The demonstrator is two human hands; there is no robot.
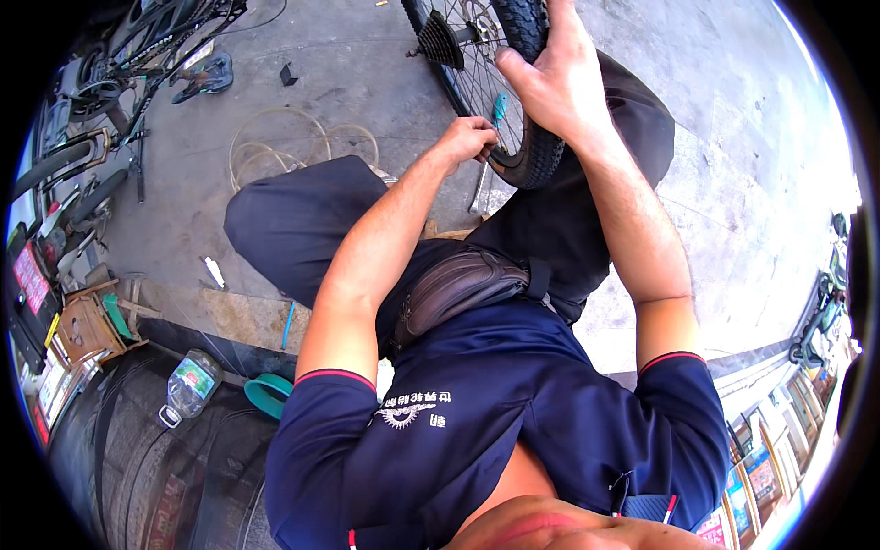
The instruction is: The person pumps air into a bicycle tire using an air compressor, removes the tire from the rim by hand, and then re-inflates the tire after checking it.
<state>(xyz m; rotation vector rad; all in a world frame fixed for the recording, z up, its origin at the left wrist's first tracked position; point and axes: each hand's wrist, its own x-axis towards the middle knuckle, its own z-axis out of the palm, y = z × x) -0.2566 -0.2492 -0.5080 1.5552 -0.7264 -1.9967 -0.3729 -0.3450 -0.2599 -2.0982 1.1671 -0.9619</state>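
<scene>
A bicycle wheel [529,156] with a knobby black tyre stands upright in front of me, its spokes and black cassette [440,41] facing left. My right hand [559,87] grips the tyre's upper right side, thumb spread toward the spokes. Fingers of my left hand [466,144] are pinched together at the lower left of the rim; what they hold is too small to make out. Just beyond them, a teal-handled tool [500,108] shows among the spokes. A thin metal rod [478,188] appears below the left hand; I cannot tell whether it belongs to that tool.
A clear coiled hose [275,151] lies on the concrete left of the wheel. Bicycle parts [110,92] crowd the far left. Nearer left are a wooden box [87,330], a plastic bottle [192,383] and a green ring-shaped object [269,394]. My bent knees flank the work.
</scene>
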